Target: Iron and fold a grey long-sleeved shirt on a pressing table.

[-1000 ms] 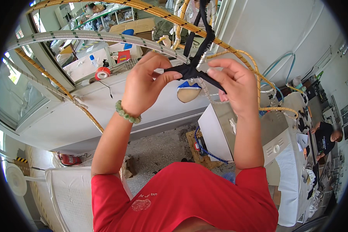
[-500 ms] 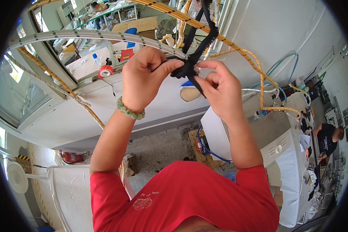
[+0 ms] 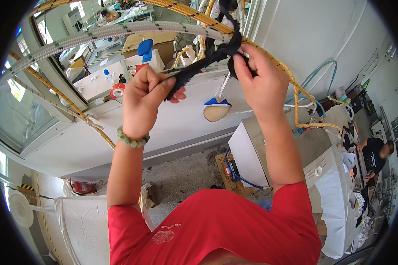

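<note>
A frayed black fabric strip (image 3: 199,66) is looped around the end of a white braided hose (image 3: 119,30) with dark flecks. My left hand (image 3: 141,99) is closed, pinching one end of the strip between thumb and fingers. Pulled fairly straight, the strip runs from there to my right hand (image 3: 261,79), which is closed on it beside the hose. A short black tail hangs by my right fingers. Above, more of the strip rises past a yellow hose (image 3: 199,15). How the loop passes behind the hose is hidden.
Below my hands hangs a blue-and-tan pad (image 3: 217,110) against the white wall. A red tape roll (image 3: 117,91) lies on the sill at left. A white cabinet (image 3: 252,152) stands below right. Further right, a person (image 3: 375,155) is beside a cluttered table. A red fire extinguisher (image 3: 82,186) is at lower left.
My hands have moved apart, the left one down and to the left, the right one slightly up. The black strip, bunched in a knot before, is now stretched between them.
</note>
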`<state>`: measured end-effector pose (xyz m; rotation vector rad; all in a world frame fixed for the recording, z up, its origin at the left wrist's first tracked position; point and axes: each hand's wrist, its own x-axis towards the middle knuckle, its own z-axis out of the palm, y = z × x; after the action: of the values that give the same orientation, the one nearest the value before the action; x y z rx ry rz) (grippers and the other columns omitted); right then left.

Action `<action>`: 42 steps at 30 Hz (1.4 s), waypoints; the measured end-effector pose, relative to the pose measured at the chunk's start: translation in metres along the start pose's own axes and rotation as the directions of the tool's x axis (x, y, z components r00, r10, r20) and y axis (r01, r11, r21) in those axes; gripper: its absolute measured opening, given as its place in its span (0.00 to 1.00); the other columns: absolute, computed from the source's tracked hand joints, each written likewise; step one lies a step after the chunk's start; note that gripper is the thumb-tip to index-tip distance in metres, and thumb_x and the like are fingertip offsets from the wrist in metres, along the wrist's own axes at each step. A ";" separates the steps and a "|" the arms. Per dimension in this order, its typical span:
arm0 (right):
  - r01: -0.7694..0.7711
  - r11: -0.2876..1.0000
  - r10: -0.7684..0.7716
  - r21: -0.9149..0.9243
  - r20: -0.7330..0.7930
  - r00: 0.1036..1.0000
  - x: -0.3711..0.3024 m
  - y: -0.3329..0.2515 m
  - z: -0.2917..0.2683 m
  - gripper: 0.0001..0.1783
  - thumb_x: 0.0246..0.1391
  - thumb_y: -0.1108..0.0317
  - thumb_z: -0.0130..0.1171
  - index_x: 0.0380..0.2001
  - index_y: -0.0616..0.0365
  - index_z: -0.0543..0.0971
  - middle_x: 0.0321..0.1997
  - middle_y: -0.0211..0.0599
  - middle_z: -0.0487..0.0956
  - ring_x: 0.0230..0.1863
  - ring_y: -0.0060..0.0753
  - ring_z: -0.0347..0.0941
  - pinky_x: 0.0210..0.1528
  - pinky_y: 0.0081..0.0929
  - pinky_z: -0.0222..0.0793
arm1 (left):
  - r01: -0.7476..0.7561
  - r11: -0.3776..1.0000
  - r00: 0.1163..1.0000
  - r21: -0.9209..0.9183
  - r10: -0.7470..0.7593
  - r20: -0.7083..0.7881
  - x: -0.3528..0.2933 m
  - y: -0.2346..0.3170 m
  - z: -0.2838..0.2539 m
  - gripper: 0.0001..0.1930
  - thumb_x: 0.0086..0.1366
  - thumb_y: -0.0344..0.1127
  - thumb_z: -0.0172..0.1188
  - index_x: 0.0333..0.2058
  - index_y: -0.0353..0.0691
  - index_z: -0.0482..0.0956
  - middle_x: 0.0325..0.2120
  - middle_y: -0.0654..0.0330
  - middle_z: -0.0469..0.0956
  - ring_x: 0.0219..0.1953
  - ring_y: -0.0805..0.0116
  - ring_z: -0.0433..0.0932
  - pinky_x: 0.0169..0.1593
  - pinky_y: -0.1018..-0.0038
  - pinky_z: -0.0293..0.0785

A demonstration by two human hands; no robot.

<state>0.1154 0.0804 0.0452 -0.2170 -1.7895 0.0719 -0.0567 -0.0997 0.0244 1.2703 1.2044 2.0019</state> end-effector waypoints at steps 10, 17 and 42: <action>0.253 0.967 -0.255 -0.030 -0.069 0.964 0.029 0.008 0.007 0.13 0.51 0.73 0.75 0.40 0.55 0.83 0.19 0.31 0.77 0.19 0.28 0.71 0.23 0.25 0.66 | -0.023 0.937 0.999 0.350 0.005 0.052 -0.003 -0.009 0.005 0.09 0.71 0.21 0.48 0.31 0.33 0.74 0.27 0.61 0.79 0.30 0.76 0.74 0.40 0.76 0.74; 0.088 0.988 -0.095 0.127 0.050 0.994 0.043 0.019 -0.003 0.13 0.54 0.73 0.74 0.41 0.57 0.82 0.18 0.26 0.73 0.19 0.19 0.64 0.22 0.20 0.61 | -0.066 0.988 0.993 0.141 0.051 0.105 0.012 0.006 0.011 0.13 0.72 0.28 0.53 0.25 0.36 0.71 0.22 0.65 0.72 0.26 0.77 0.69 0.38 0.74 0.73; -0.338 0.886 0.238 0.318 0.315 0.919 0.053 0.029 -0.054 0.07 0.61 0.75 0.67 0.43 0.63 0.85 0.35 0.27 0.86 0.31 0.12 0.76 0.31 0.13 0.69 | -0.778 0.351 0.555 0.522 0.773 0.308 0.010 0.033 0.064 0.11 0.66 0.29 0.64 0.27 0.34 0.72 0.36 0.51 0.79 0.38 0.61 0.78 0.44 0.66 0.76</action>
<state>0.1601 0.1153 0.1034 -0.2114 -1.9605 0.6778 -0.0027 -0.0817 0.0687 2.6141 1.4693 2.2358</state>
